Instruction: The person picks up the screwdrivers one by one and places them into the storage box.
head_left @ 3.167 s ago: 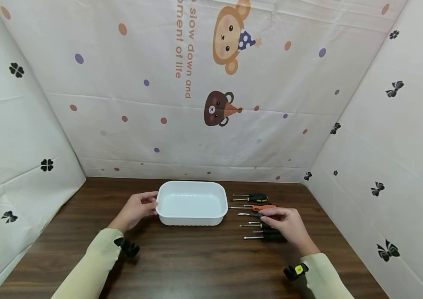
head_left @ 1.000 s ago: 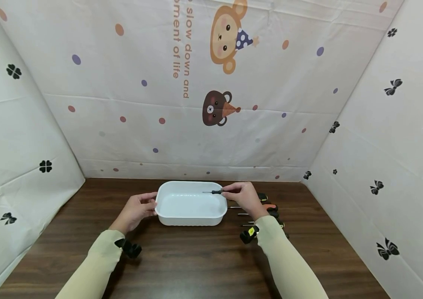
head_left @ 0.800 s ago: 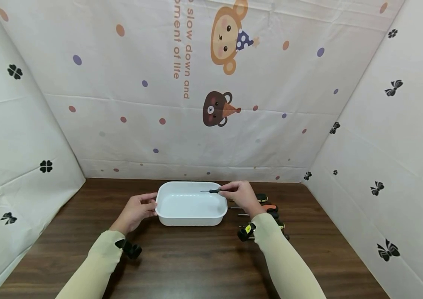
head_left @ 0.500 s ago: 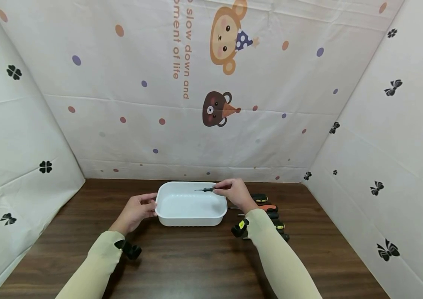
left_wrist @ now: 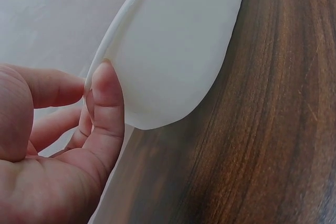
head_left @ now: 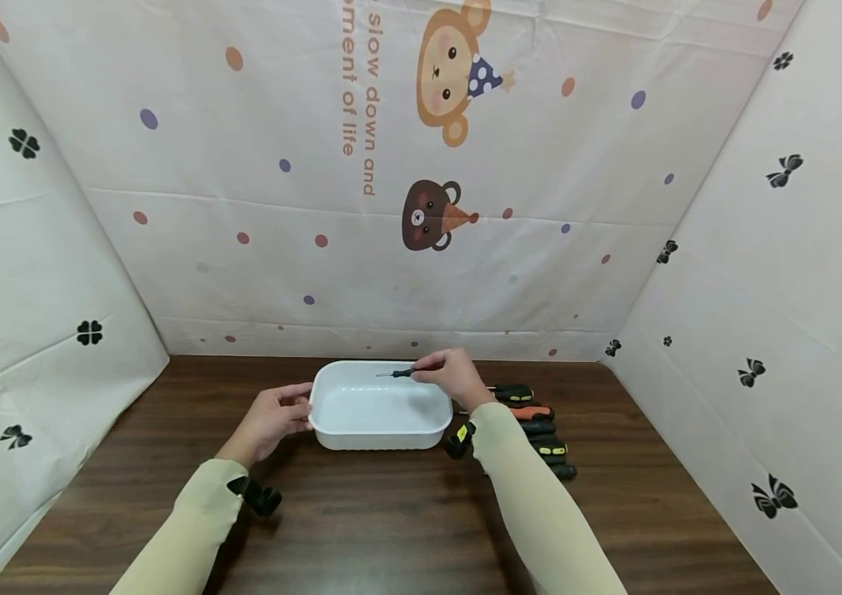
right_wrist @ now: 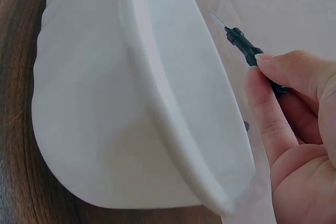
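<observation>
Over the back right part of the white plastic basin (head_left: 379,441), my right hand (head_left: 458,382) pinches a small black-handled screwdriver (head_left: 399,373). Its thin metal shaft points left, and the right wrist view shows the black screwdriver handle (right_wrist: 242,45) between thumb and fingers, above the rim. At the basin's left end, my left hand (head_left: 268,420) holds the side. The left wrist view has the left hand's fingers (left_wrist: 107,95) pinching the rim of the basin (left_wrist: 176,51). No tool is visible inside the basin.
Several screwdrivers lie in a column right of the basin: black handles (head_left: 513,393), an orange handle (head_left: 534,413) and more dark handles (head_left: 562,471). My right forearm covers part of them. A patterned cloth (head_left: 361,273) rises behind the brown wooden table (head_left: 361,529).
My right hand picked up the small screwdriver from the column and carried it left over the basin, still drifting left and slightly back. The left hand stayed at the basin's end.
</observation>
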`<state>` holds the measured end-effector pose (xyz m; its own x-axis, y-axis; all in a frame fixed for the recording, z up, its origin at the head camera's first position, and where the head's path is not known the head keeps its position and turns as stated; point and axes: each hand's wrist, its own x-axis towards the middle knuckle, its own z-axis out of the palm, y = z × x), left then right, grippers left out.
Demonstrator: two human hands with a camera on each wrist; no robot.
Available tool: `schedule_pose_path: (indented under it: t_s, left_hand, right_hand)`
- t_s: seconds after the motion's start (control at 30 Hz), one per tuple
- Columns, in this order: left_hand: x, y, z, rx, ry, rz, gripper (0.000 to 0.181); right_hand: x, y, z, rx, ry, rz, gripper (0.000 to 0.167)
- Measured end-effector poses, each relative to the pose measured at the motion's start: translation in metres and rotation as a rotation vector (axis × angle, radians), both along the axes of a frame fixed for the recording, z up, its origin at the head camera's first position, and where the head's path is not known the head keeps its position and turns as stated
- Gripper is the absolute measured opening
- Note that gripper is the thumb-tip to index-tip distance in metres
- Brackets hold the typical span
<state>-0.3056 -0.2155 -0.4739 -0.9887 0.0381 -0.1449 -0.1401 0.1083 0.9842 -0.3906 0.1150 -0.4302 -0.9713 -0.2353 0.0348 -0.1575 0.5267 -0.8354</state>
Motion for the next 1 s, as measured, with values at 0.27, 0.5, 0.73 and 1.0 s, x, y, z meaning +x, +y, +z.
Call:
schedule_pose_path:
  t_s: [0.27, 0.5, 0.73, 1.0]
  left_hand:
    - [-0.001, 0.000, 0.000, -0.001, -0.002, -0.006, 0.052]
    - [-0.001, 0.000, 0.000, 0.004, 0.003, -0.013, 0.053]
    - [0.002, 0.003, 0.003, 0.015, 0.001, -0.009, 0.053]
    - [0.001, 0.002, 0.002, 0.020, -0.001, 0.008, 0.052]
  right_hand:
    - [-0.007, -0.010, -0.007, 0.050, 0.005, 0.014, 0.013]
    - [-0.013, -0.021, -0.009, 0.113, 0.025, 0.017, 0.013]
    - [-0.015, -0.030, -0.004, 0.162, 0.026, 0.043, 0.011]
    - [-0.018, -0.036, -0.001, 0.192, 0.014, 0.060, 0.011]
